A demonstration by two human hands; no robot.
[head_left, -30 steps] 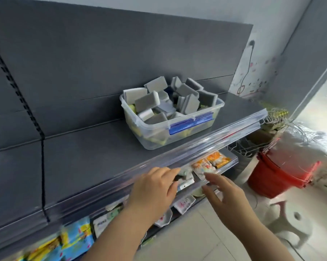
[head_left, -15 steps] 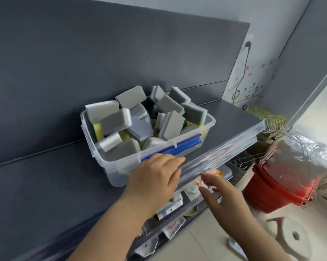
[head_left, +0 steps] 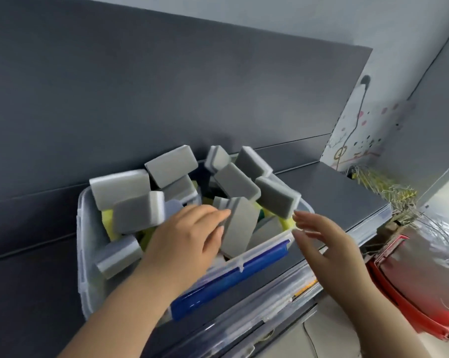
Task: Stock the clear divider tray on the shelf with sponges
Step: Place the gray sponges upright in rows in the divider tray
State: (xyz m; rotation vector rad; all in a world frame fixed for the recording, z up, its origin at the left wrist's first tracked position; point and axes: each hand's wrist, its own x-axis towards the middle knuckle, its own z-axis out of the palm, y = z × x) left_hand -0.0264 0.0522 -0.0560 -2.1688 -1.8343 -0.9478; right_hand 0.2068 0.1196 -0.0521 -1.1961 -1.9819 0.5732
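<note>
Head view: left hand in clear bin, fingers against upright grey sponge, grip unclear; right hand spread beside bin corner, likely to brace it.

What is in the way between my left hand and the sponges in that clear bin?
Nothing visible. Your left hand is inside the clear bin, its fingers touching an upright grey sponge. Your right hand is open beside the bin's right corner.
</note>
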